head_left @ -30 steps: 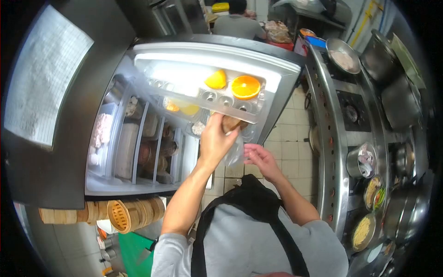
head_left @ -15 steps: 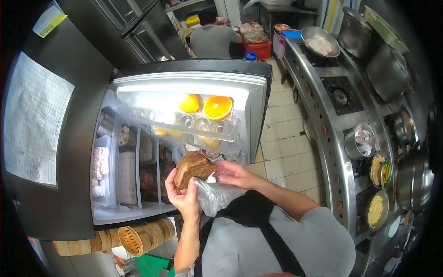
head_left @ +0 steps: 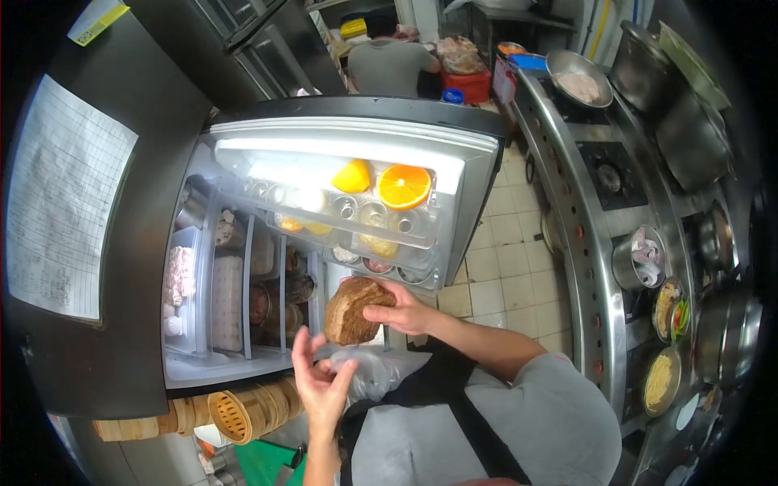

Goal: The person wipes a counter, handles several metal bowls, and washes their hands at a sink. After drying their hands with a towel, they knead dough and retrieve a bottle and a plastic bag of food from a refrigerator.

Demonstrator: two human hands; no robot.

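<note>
A brown, rough chunk of what looks like cooked meat [head_left: 355,311] is gripped in my right hand [head_left: 403,311], thumb on top. Just below and left of it is my left hand [head_left: 322,381], its fingers spread and curved, apart from the chunk. A clear plastic bag [head_left: 377,374] hangs beside my left hand against my front; whether a finger holds it is hard to see. Behind the chunk stands the open fridge [head_left: 188,374], its door shelves bearing a cut orange [head_left: 404,187] and a yellow fruit piece [head_left: 352,176].
Bamboo steamers [head_left: 231,417] stand below the fridge, near a green board [head_left: 263,463] with a knife. The steel stove [head_left: 585,267] on the right carries pots and a bowl of noodles [head_left: 662,382]. A person [head_left: 389,69] is bent over at the back.
The brown chunk has moved slightly right and now rests in my right hand. My left hand has let go of it and dropped lower, fingers opened. The view has shifted a little.
</note>
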